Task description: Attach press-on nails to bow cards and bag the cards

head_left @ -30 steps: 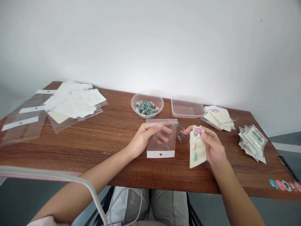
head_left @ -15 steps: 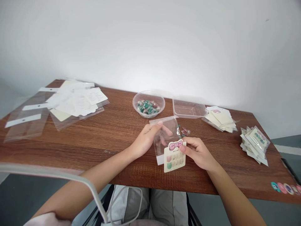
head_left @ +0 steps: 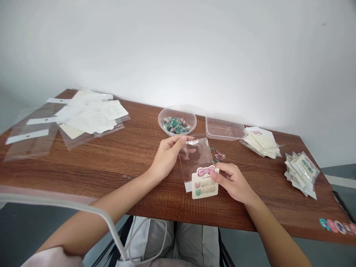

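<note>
My left hand (head_left: 170, 152) pinches the far left corner of a clear plastic bag (head_left: 196, 155), its fingers showing through the film. A white strip runs along the bag's near edge. Between thumb and fingers, my right hand (head_left: 232, 181) grips a cream card (head_left: 205, 184) with a pink bow at its top and small pink, green and pale press-on nails on its face. The card overlaps the near right part of the bag; from here it looks to be in front of the film. Several loose nails (head_left: 219, 155) lie just beyond my right fingers.
Behind stand a round clear bowl (head_left: 177, 120) of green and pink nails and a rectangular clear tray (head_left: 225, 128). Cards and bags (head_left: 91, 115) lie at left. At right are a card pile (head_left: 263, 141) and bagged cards (head_left: 302, 172). A white cable (head_left: 69, 207) crosses lower left.
My left hand has shifted slightly left and away from me to the bag's far corner. The card in my right hand has moved a little left.
</note>
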A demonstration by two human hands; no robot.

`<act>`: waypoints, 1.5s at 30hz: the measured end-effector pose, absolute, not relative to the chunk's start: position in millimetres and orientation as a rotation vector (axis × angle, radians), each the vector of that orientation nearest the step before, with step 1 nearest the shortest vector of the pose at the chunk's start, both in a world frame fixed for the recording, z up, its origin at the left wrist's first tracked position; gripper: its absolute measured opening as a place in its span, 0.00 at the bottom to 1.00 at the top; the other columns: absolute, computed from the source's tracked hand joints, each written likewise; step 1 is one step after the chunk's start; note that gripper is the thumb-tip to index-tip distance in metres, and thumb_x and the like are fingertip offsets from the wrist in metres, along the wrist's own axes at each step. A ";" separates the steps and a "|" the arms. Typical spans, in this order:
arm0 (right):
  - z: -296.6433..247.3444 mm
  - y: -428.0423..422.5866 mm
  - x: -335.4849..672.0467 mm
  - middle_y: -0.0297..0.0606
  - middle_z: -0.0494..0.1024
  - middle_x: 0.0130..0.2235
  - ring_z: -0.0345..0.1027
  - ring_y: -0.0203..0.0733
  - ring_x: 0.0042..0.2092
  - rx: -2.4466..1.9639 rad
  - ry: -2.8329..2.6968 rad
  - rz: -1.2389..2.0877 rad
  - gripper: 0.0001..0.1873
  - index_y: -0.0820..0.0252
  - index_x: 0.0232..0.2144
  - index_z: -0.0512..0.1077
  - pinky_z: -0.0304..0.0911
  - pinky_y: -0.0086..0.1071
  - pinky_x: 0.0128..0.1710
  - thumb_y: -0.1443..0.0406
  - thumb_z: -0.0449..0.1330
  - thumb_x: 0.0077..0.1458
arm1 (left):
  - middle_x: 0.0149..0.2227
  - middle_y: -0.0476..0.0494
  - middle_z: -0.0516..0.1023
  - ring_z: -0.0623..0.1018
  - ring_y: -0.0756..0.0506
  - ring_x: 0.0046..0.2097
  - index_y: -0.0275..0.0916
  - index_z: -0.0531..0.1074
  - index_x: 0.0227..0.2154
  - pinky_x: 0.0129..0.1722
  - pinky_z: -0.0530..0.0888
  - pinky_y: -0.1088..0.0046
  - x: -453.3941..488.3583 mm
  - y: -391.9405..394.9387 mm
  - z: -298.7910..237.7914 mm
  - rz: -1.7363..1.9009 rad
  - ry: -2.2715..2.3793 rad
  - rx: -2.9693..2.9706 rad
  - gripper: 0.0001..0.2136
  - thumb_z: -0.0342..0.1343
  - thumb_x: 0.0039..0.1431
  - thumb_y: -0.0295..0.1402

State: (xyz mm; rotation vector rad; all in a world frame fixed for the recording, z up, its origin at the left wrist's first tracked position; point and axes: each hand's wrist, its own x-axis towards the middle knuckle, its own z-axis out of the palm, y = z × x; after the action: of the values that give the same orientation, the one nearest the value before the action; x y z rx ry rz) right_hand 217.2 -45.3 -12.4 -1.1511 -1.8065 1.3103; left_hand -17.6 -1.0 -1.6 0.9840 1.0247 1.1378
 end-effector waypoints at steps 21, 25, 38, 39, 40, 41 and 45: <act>-16.7 -45.0 218.7 0.35 0.73 0.26 0.62 0.38 0.29 -1.218 -1.629 1.286 0.22 0.59 0.26 0.75 0.60 0.30 0.29 0.48 0.64 0.62 | 0.35 0.47 0.80 0.83 0.48 0.28 0.36 0.76 0.37 0.25 0.72 0.76 -17.9 0.3 3.9 1.075 1.028 1.128 0.07 0.57 0.64 0.35; -17.8 -45.3 219.9 0.34 0.73 0.27 0.64 0.38 0.30 -1.220 -1.663 1.280 0.21 0.58 0.27 0.74 0.61 0.31 0.30 0.49 0.63 0.64 | 0.36 0.44 0.83 0.85 0.45 0.33 0.36 0.76 0.39 0.27 0.74 0.76 -22.1 2.0 7.6 1.101 1.000 1.054 0.13 0.65 0.59 0.40; -18.5 -45.6 218.7 0.30 0.66 0.25 0.58 0.35 0.28 -1.267 -1.833 1.094 0.22 0.59 0.25 0.69 0.56 0.30 0.30 0.52 0.60 0.67 | 0.34 0.42 0.85 0.85 0.43 0.38 0.36 0.77 0.36 0.36 0.78 0.71 -25.4 4.5 13.5 1.051 0.975 0.996 0.17 0.72 0.52 0.43; -17.8 -45.6 218.4 0.30 0.66 0.24 0.57 0.35 0.28 -1.266 -1.841 1.080 0.22 0.59 0.25 0.70 0.55 0.30 0.29 0.52 0.60 0.67 | 0.34 0.41 0.86 0.85 0.43 0.38 0.35 0.77 0.35 0.37 0.79 0.71 -26.5 5.0 14.6 1.045 0.964 0.975 0.17 0.71 0.53 0.45; -17.3 -45.7 218.2 0.30 0.65 0.24 0.57 0.34 0.27 -1.262 -1.846 1.073 0.22 0.59 0.25 0.70 0.55 0.29 0.29 0.52 0.60 0.67 | 0.35 0.40 0.86 0.86 0.43 0.39 0.35 0.78 0.34 0.38 0.80 0.70 -27.7 5.6 15.7 1.041 0.949 0.957 0.18 0.69 0.55 0.47; -16.9 -45.8 218.2 0.30 0.65 0.24 0.57 0.34 0.27 -1.259 -1.850 1.071 0.22 0.59 0.25 0.70 0.55 0.29 0.29 0.52 0.60 0.67 | 0.36 0.39 0.87 0.86 0.43 0.39 0.35 0.78 0.34 0.39 0.80 0.69 -28.9 6.1 16.8 1.035 0.933 0.945 0.18 0.68 0.56 0.48; -16.7 -46.7 219.2 0.31 0.70 0.25 0.61 0.36 0.28 -1.243 -1.863 1.097 0.21 0.59 0.26 0.71 0.57 0.30 0.30 0.53 0.60 0.67 | 0.36 0.39 0.87 0.86 0.44 0.39 0.35 0.79 0.35 0.39 0.80 0.71 -32.7 7.7 19.3 1.008 0.897 0.944 0.17 0.69 0.57 0.47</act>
State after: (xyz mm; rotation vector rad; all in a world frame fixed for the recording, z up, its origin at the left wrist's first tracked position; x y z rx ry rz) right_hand 219.2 -46.7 -16.7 -1.2430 -1.8632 1.0974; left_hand -32.7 7.7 19.3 0.9443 0.8967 1.0085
